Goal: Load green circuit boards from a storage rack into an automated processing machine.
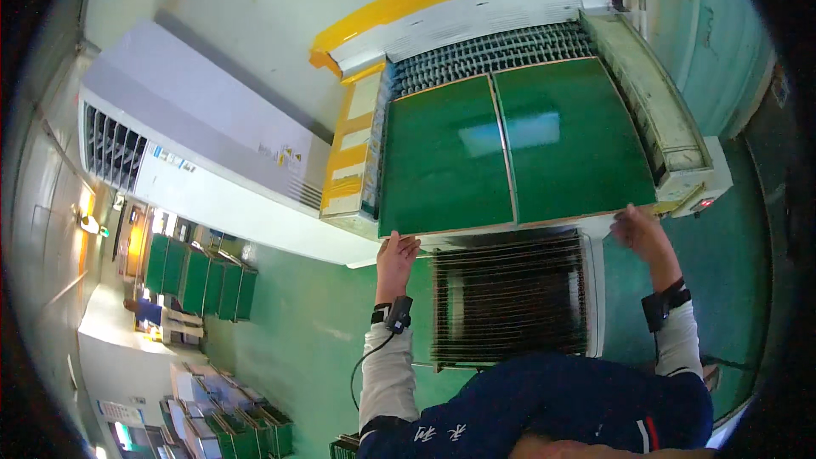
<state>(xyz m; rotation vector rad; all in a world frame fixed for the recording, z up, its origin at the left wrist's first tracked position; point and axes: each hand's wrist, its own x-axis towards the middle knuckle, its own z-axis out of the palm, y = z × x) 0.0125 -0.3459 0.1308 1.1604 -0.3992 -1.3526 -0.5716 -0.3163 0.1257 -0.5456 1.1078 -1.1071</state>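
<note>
Navy shirt fabric point(552, 399) fills the bottom centre of the frame, with pale grey sleeves point(387, 374) running up from it on both sides. Near the centre, the left hand point(397, 257) has its fingers loosely bent and close together at the lower-left corner of the left green panel point(442, 161), its fingertips meeting the edge; whether it pinches the panel I cannot tell. Right of centre, the right hand point(643, 236) is half curled, its fingertips at the lower edge of the right green panel point(574, 149), near that panel's lower-right corner; its grip, too, cannot be made out. Each wrist carries a black strapped device, 1 on the left point(398, 314) and 1 on the right point(657, 311). Both glossy panels lie flat side by side in the upper centre, a narrow seam between them, on a roller conveyor point(493, 55) whose dark rollers show beyond their far edges. Flanking them are a yellow-taped side rail point(350, 144) and a pale right side rail point(650, 85). Below the panels, between the forearms, stands a dark slotted rack point(510, 302). White machine housing point(204, 110) with a vent grille point(112, 144) slants across the upper left. Farther off at the left, over green floor point(327, 306), are racks of green panels point(200, 279) and a person in a blue top point(151, 313).
</note>
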